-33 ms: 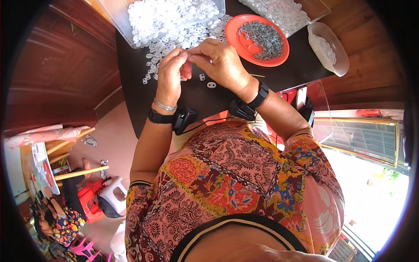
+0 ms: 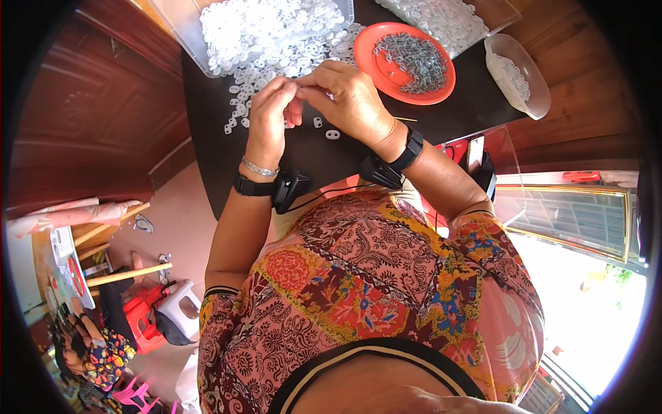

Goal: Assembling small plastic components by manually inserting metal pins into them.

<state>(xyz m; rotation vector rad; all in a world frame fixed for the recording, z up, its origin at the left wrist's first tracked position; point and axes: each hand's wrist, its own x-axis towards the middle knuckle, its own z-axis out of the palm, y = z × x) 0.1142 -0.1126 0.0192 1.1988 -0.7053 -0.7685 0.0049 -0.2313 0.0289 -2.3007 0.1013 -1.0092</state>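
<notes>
Left hand: the left hand (image 2: 267,124) is raised over the table's near part, fingertips bunched together and meeting those of the other hand; a silver bracelet and a black wrist strap with a small device sit at the wrist.
Right hand: the right hand (image 2: 348,96) is curled, thumb and forefinger pinched together at the meeting point of the hands; a black strap circles its wrist.
Piece held: whatever is pinched between the fingertips is too small and hidden to make out.
Loose pieces: small white plastic pieces (image 2: 241,96) with holes lie scattered on the table just left of and under the hands; two more (image 2: 325,127) lie right below the right hand.
Bin: a clear bin (image 2: 186,27), heaped with the same white pieces, stands beyond the hands, at the table's far left.
Plate: an orange plate (image 2: 369,52), holding a pile of small grey metal bits, sits just right of the right hand.
Bowl: a clear bowl (image 2: 534,86) with a few white pieces stands at the far right.
Second bin: another clear bin (image 2: 503,14) of white pieces lies behind the plate.
Table: the table (image 2: 221,159) is dark, near black.
Room: brown wooden panels (image 2: 89,117) flank the table; the floor is pinkish, with a red stool (image 2: 141,314) and a white stool (image 2: 181,310) at lower left.
</notes>
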